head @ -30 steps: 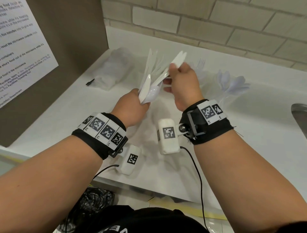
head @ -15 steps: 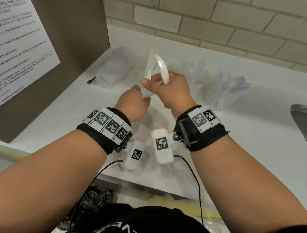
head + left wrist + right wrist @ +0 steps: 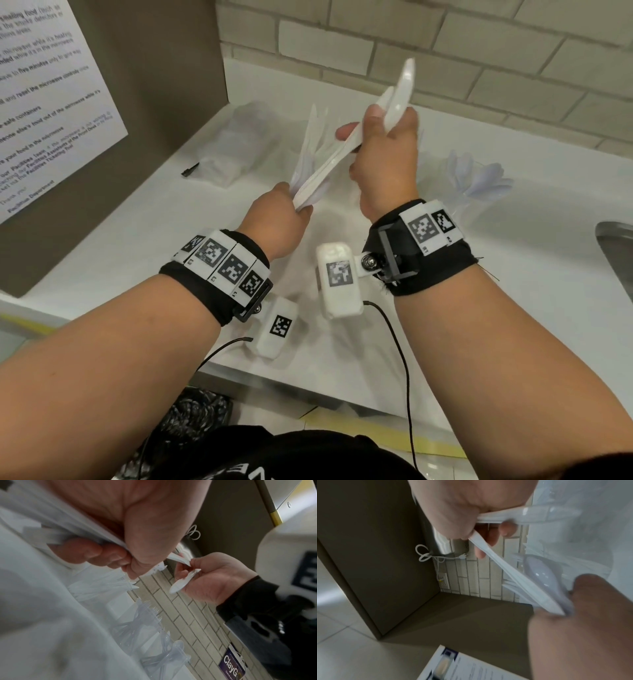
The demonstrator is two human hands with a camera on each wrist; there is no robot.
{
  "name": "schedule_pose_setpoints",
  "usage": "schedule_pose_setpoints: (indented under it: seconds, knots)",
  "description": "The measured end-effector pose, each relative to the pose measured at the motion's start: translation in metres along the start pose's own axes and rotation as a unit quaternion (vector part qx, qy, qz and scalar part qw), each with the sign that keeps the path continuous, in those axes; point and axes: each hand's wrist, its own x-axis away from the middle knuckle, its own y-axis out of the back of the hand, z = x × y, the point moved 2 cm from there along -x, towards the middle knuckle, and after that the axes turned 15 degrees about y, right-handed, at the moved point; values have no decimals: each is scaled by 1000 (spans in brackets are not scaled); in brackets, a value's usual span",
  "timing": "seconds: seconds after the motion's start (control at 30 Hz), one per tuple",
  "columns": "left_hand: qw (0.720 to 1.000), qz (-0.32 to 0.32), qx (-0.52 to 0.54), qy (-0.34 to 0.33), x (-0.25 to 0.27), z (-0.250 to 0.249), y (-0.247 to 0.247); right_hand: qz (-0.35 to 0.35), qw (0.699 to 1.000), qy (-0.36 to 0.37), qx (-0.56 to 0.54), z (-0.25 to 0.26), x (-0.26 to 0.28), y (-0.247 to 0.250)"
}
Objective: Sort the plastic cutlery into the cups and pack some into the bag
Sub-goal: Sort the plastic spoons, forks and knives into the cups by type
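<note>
Head view: the left hand (image 3: 277, 219) clenches a bundle of white plastic cutlery (image 3: 310, 161) above the counter (image 3: 137, 236). The right hand (image 3: 383, 161), raised just right of it, grips a spoon (image 3: 399, 99) and draws out a handle (image 3: 329, 168). Best pulled straight along the bundle, toward the far-right spoon cup (image 3: 476, 185).
</note>
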Motion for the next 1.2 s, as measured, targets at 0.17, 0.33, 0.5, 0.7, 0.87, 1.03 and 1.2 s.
schedule_pose_setpoints:
  seconds: [0.17,0.33,0.5,0.7,0.87,1.03,1.2]
  knots:
    - [999,-2,-30,22,-4,10,4,-97,990,41,-98,12,-43,16]
    - [999,-4,-6,42,-12,15,10,-45,993,95,-54,-1,-77,-14]
    - [996,17,36,75,-23,23,11,27,988,118,-92,-27,-98,-47]
    - [995,26,53,80,-39,24,8,90,993,-5,-70,-82,-97,-70]
    - [995,43,61,63,-45,19,2,118,993,-22,-6,-88,-98,-58]
    - [991,80,104,32,-45,5,-7,102,993,54,14,-56,-90,-26]
    - [960,188,207,9,-39,-10,-21,107,994,4,35,-49,-51,12]
